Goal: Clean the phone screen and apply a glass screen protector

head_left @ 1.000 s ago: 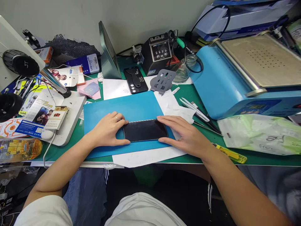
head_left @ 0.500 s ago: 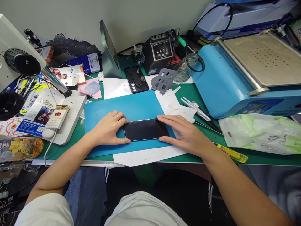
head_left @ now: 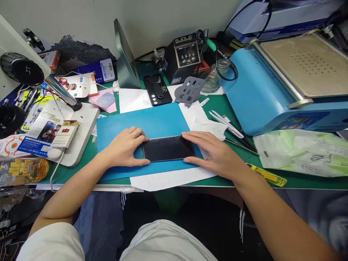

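A smartphone [head_left: 168, 149] with a dark screen lies face up, long side across, on a blue mat [head_left: 141, 121]. At its left end my left hand [head_left: 127, 148] grips the corners, forefinger at the far edge and thumb at the near edge. A ring sits on one finger of that hand. My right hand [head_left: 210, 152] holds the opposite end the same way, thumb and fingers at the two right corners. White paper sheets [head_left: 171, 179] stick out from under the mat.
Behind the mat are a black phone case [head_left: 157, 90], a grey slotted stand [head_left: 189, 90], a glass jar [head_left: 212, 78] and a black soldering station [head_left: 182, 59]. Right are tweezers [head_left: 225, 125], a yellow cutter [head_left: 268, 175], a packet [head_left: 301, 153] and a blue heating machine [head_left: 252, 98]. A microscope base [head_left: 84, 145] stands left.
Both hands keep their grip on the smartphone, which stays in place on the mat. Only the camera's view shifts slightly.
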A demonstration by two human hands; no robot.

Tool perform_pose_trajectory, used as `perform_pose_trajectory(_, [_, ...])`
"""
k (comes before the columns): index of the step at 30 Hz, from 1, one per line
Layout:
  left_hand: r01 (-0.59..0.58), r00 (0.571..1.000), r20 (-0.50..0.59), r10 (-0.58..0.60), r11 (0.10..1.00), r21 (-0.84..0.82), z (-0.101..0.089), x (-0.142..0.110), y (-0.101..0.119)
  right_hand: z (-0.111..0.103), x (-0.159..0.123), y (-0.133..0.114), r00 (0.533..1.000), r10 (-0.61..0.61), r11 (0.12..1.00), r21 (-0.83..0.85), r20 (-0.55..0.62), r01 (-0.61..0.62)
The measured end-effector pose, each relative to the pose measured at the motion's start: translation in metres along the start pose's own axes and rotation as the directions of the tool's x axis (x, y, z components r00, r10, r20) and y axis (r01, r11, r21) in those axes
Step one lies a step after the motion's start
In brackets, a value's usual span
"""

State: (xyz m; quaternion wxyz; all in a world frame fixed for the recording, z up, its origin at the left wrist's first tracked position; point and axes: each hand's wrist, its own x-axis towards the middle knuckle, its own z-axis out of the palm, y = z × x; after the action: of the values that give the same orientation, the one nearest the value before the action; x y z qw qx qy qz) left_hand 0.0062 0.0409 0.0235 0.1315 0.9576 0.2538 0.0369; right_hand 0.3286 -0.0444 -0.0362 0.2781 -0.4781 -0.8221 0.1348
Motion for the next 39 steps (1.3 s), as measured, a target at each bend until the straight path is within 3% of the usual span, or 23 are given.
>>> perform_pose_trajectory(39, [0.026, 1.000, -0.003, -0.026, 0.999, -0.037, 0.0049, 0.0018, -0.0007, 0.0008, -0.0010, 0.0013, 0.998, 0.048, 0.999, 0.021, 0.027, -0.049])
